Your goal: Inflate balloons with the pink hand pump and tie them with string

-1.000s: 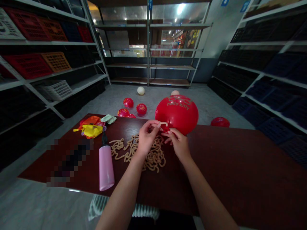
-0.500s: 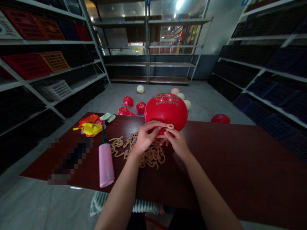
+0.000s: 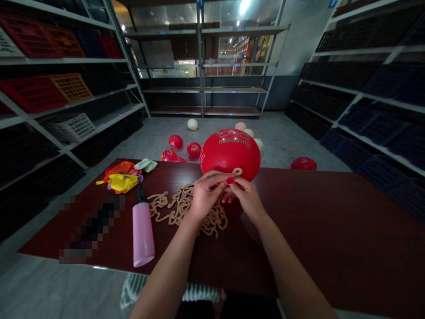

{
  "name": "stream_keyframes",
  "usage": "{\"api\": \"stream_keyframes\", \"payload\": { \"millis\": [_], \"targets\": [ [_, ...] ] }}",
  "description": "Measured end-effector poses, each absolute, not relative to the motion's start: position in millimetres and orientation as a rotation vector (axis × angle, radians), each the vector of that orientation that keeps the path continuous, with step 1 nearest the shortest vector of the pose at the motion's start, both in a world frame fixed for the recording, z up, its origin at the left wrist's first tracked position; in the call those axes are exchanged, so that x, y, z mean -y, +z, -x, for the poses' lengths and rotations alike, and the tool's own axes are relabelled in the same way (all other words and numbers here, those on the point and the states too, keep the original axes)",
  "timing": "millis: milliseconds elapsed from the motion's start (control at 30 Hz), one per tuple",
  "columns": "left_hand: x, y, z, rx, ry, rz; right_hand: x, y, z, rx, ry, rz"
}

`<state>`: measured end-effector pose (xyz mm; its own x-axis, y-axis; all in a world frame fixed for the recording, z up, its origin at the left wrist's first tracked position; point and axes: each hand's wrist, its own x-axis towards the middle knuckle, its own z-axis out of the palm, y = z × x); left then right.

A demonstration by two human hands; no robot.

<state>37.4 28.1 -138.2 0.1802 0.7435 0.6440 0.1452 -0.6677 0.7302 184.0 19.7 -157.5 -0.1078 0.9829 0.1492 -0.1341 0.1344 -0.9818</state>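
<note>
A large inflated red balloon (image 3: 229,155) with "hello kitty" print is held above the far edge of the table. My left hand (image 3: 208,191) is closed at the balloon's near end, thumb and fingers pinching. Opposite it, my right hand (image 3: 247,195) is closed in a pinch at the same spot. Between the fingertips shows the balloon's open red mouth (image 3: 230,180). A small loop of beige cord (image 3: 237,171) rises just behind the fingers, against the balloon. Beneath my hands lies a heap of the same beige cords (image 3: 181,210), partly covered by my left hand and forearm.
On the table's left stand out a pink hand pump (image 3: 143,235) with a black nozzle and several limp balloons (image 3: 122,177). A blurred dark patch lies beside them. Inflated balloons (image 3: 194,150) rest on the floor beyond the dark wooden table (image 3: 318,230). Shelves with crates line both sides.
The balloon's red mouth now shows between my fingertips, where it was hidden before. The beige loop sits slightly higher above my fingers. The view has shifted a little.
</note>
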Motion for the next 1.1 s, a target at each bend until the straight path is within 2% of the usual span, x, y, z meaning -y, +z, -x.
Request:
{"api": "stream_keyframes", "payload": {
  "millis": [233, 400, 600, 833, 967, 1100],
  "targets": [
    [-23, -144, -52, -0.897, 1.665, -1.733, -22, -153, -196, 1.247, 1.392, 0.949],
    [-28, -146, -47, -0.864, 1.653, -1.845, -14, -148, -198, 1.255, 1.523, 0.791],
    [-27, -140, -41, -0.816, 1.578, -1.993, -8, -145, -193, 1.090, 1.449, 0.669],
    [-32, -144, -49, -0.836, 1.578, -1.428, -11, -150, -185, 1.036, 1.465, 0.546],
    [-37, -156, -59, -0.838, 1.580, -0.946, -13, -158, -178, 1.283, 1.230, 0.868],
    [-39, -166, -65, -0.803, 1.544, -0.764, -13, -168, -172, 1.526, 0.774, 1.177]
  ]
}}
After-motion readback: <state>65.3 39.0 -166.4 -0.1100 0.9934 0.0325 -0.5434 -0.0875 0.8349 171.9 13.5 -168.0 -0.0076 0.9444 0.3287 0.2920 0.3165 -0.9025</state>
